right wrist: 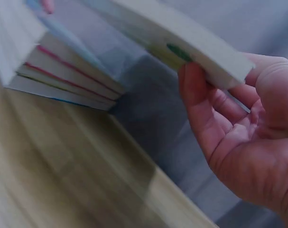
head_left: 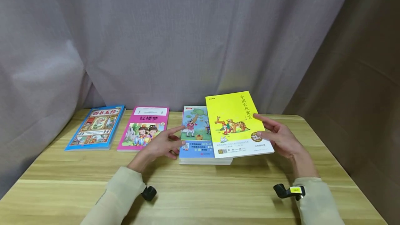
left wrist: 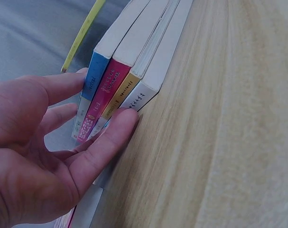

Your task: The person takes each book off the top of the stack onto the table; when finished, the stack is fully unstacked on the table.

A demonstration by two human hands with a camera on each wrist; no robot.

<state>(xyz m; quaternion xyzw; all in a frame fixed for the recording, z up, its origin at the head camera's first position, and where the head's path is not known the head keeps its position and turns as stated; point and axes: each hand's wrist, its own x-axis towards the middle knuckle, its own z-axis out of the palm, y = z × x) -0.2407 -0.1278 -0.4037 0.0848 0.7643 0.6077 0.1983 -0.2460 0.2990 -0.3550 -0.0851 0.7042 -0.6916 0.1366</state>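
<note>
My right hand (head_left: 282, 142) grips a yellow book (head_left: 231, 114) with animal pictures by its right edge, holding it raised over the right part of a book stack (head_left: 195, 157). Its thumb lies on the cover; in the right wrist view fingers (right wrist: 196, 90) support the underside. A blue-green picture book (head_left: 192, 114) tops the stack, partly hidden by the yellow one. Beside the stack's left side is my left hand (head_left: 160, 144), fingers spread. In the left wrist view, its fingertips (left wrist: 127, 118) touch the blue, magenta, yellow and white spines (left wrist: 110, 90).
Left of the stack lies a pink book (head_left: 142, 127) with two cartoon figures. Farther left is a blue-bordered book (head_left: 97, 127). Both lie flat on the wooden table (head_left: 193, 193). A grey curtain (head_left: 187, 37) hangs behind the table.
</note>
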